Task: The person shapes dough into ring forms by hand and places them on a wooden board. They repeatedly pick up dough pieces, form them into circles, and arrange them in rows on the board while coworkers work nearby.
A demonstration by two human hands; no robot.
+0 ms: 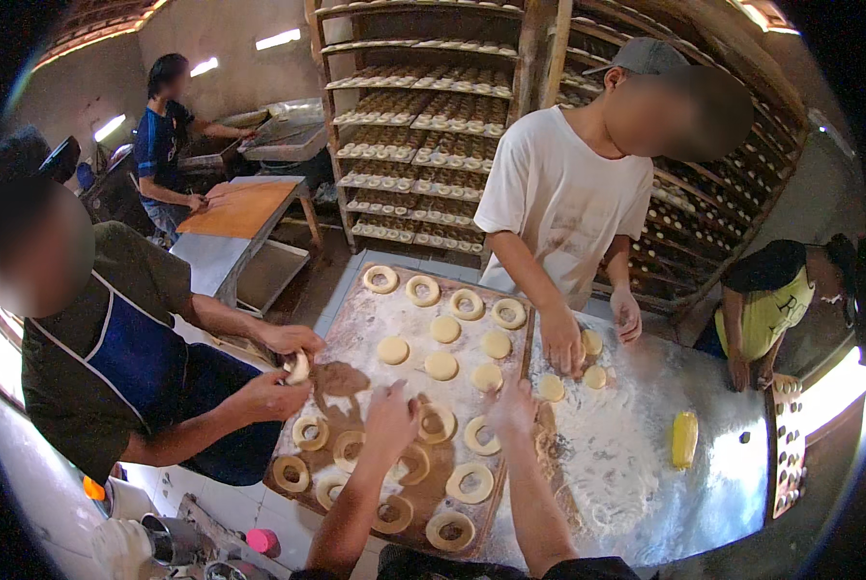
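My left hand [392, 420] is over the floured board [341, 304], its fingers curled and slightly blurred beside a dough ring [437, 422]; I cannot make out what, if anything, they hold. My right hand [510, 411] reaches to a round dough disc [488, 377] at the board's right side, its fingers smeared by motion. Several more discs [441, 364] and rings [469, 481] lie spread across the board. A person in a blue apron at left holds a dough ring [296, 369] in both hands.
A person in a white shirt [568, 193] handles discs on the floured metal table [645, 503], near a yellow packet [684, 440]. Another person bends at right [762, 309]; one works at a back table [239, 213]. Racks [423, 58] of dough trays line the back; containers [167, 536] stand lower left.
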